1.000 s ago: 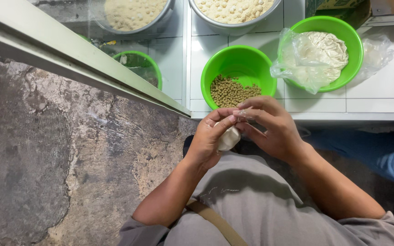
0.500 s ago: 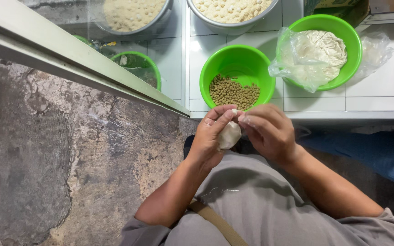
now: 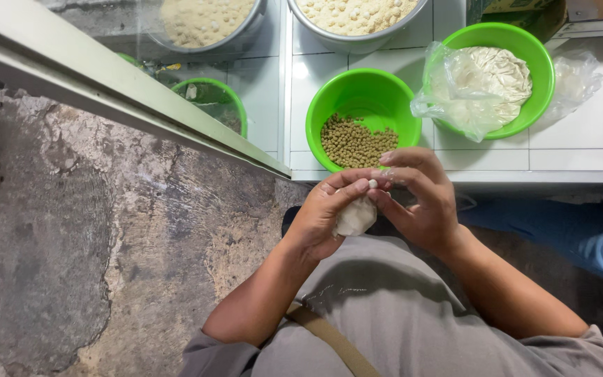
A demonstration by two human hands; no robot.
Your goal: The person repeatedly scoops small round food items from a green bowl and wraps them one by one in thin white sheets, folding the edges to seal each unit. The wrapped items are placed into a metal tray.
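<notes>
My left hand [image 3: 324, 216] cups a pale lump of dough [image 3: 354, 217] against its palm. My right hand [image 3: 421, 202] meets it from the right, and its fingertips pinch a tiny whitish bit [image 3: 373, 183] at the top of the lump, together with the left thumb. Both hands hover just in front of the white tiled counter edge [image 3: 539, 176]. Directly beyond them stands a green bowl [image 3: 329, 105] holding small olive-brown pellets [image 3: 356, 142].
A second green bowl [image 3: 542, 70] at the right holds a clear plastic bag [image 3: 476, 87] of pale stuff. Two metal pots [image 3: 357, 43] of crumbly beige filling stand at the back. A glass pane with a grey frame [image 3: 106, 91] slants at left; cracked concrete floor [image 3: 71, 244] below.
My hands have shifted slightly down and toward me, and the right fingers now pinch at the top of the dough instead of covering it.
</notes>
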